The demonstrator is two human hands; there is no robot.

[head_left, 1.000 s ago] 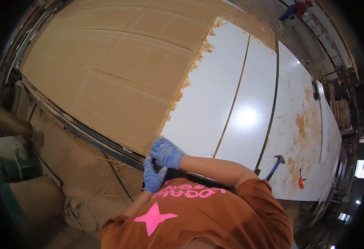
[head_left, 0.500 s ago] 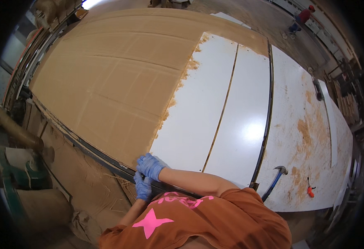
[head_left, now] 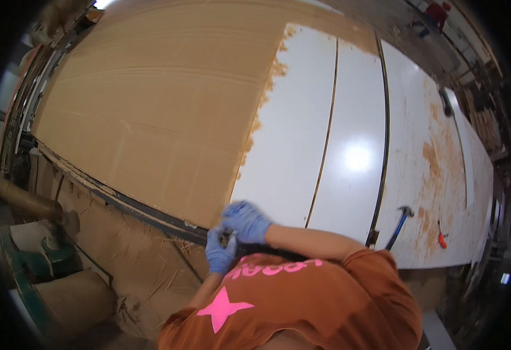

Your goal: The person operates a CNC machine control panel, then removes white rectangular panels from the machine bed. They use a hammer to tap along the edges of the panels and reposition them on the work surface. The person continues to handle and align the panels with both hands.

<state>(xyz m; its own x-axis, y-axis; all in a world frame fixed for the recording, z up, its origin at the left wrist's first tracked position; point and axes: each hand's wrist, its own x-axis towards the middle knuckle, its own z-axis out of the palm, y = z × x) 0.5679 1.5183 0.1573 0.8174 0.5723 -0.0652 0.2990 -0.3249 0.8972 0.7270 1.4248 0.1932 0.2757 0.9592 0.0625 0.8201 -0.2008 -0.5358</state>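
Observation:
Both my hands, in blue gloves, meet at the near edge of a wide bench, by the seam between a brown cardboard sheet [head_left: 150,128] and a white panel [head_left: 296,134]. My left hand [head_left: 220,251] is lower, with thumb and fingers curled. My right hand [head_left: 245,221] lies just above it, its fingers bent inward and slightly blurred. Whatever is between the fingers is too small and hidden to make out. Ragged brown torn residue runs along the cardboard's edge on the panel.
On the scuffed white board at the right lie a blue-handled hammer [head_left: 399,226] and a small red-orange tool [head_left: 442,240]. A dark rail [head_left: 150,217] borders the bench's near left edge. Green machinery [head_left: 42,262] stands at lower left. A person in red [head_left: 436,16] is far off.
The whole view has shifted, so the bench sits higher in the picture. My hands stay close together by the seam, and a small gap now shows between my left thumb and fingers.

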